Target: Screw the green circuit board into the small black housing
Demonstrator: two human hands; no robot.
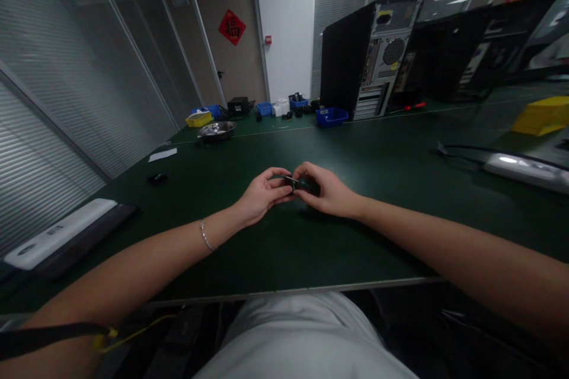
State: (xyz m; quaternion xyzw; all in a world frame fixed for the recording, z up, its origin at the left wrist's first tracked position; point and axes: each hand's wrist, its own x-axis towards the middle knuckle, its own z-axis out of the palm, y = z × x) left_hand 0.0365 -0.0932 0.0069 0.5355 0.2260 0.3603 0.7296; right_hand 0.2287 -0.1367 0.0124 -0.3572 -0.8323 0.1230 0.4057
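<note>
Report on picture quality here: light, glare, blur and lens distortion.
Head view: dim overall, with a soft sheen on the green tabletop beyond the hands; head view, right side: the yellow container looks smeared; head view, left side: wide-angle stretch makes the glass partition lean; head view, centre: the dark tool in the right hand shows little detail.

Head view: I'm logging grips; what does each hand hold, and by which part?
The right hand holds a screwdriver-like tool by its handle; the left hand, a small dark piece, gripped part unclear.
</note>
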